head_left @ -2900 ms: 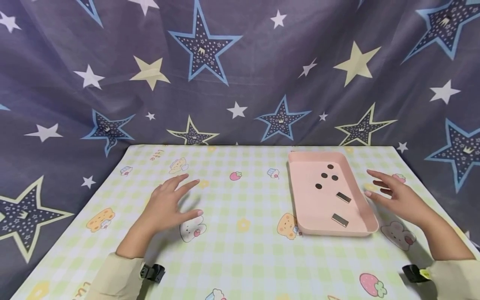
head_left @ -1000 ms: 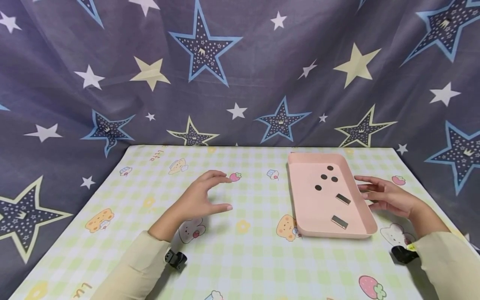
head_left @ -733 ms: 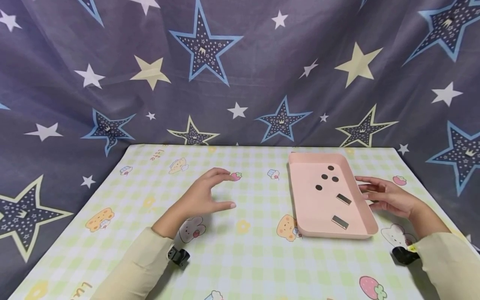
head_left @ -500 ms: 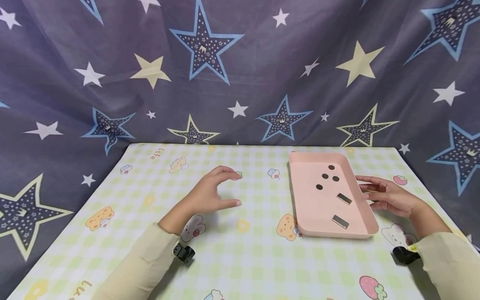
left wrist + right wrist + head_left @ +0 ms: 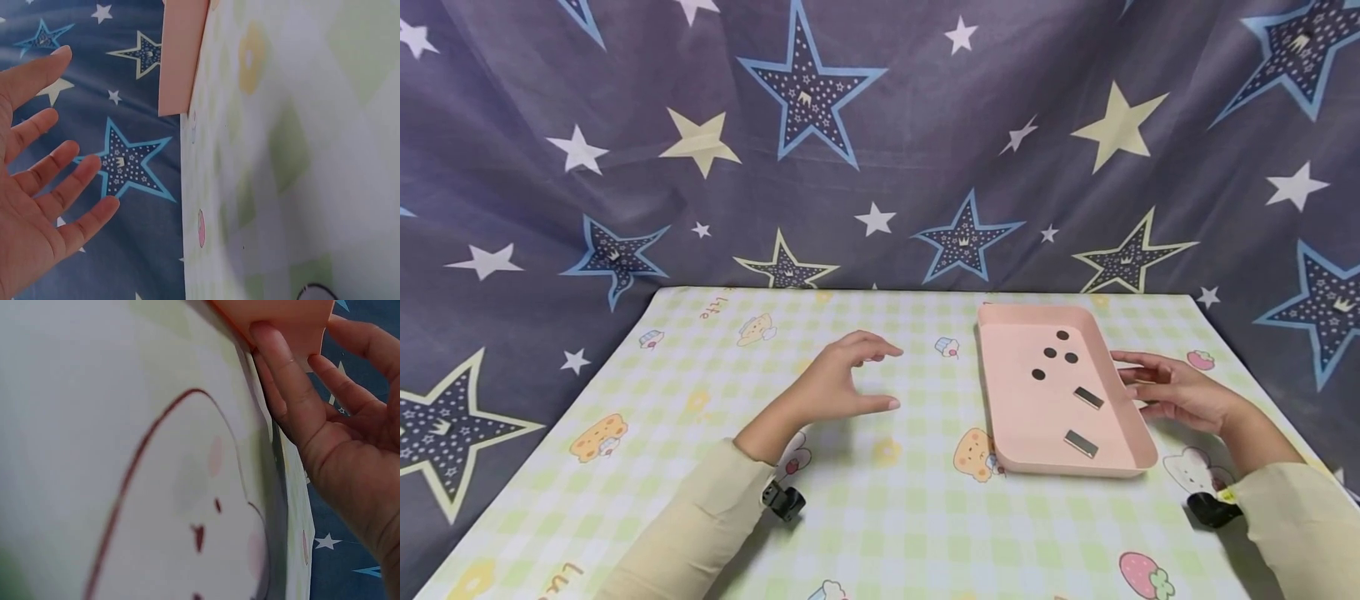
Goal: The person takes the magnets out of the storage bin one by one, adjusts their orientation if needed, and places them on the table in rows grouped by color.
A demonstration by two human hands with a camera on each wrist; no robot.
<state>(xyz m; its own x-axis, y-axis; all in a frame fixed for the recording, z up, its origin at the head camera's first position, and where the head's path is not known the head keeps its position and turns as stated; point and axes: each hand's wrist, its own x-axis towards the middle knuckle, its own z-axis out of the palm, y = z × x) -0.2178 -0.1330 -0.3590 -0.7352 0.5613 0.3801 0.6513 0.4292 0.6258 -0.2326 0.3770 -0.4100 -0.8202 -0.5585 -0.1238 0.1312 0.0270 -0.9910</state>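
A shallow pink tray (image 5: 1022, 425) lies on the right half of the table. In it are several small dark discs (image 5: 1050, 353) and two dark rectangular blocks (image 5: 1080, 443) with pale edges. My right hand (image 5: 1187, 393) is at the tray's right side wall, fingers extended; in the right wrist view the fingertips (image 5: 269, 337) appear to touch the pink wall. To the left of the tray my left hand (image 5: 835, 383) hovers over the cloth, thumb and fingers spread apart, holding nothing. The left wrist view shows the left palm (image 5: 31, 225) bare, with the tray's wall (image 5: 181, 56) beyond it.
A checked cloth (image 5: 880, 517) with printed cartoon figures covers the table. Behind the table's far edge hangs a dark curtain (image 5: 895, 125) with stars. A small black camera (image 5: 784, 502) sits at the left wrist, another black camera (image 5: 1213, 508) at the right.
My left hand has moved rightward across the cloth toward the tray. The right hand came leftward to the tray's side wall and has stayed there over the last second. The tray looks unmoved.
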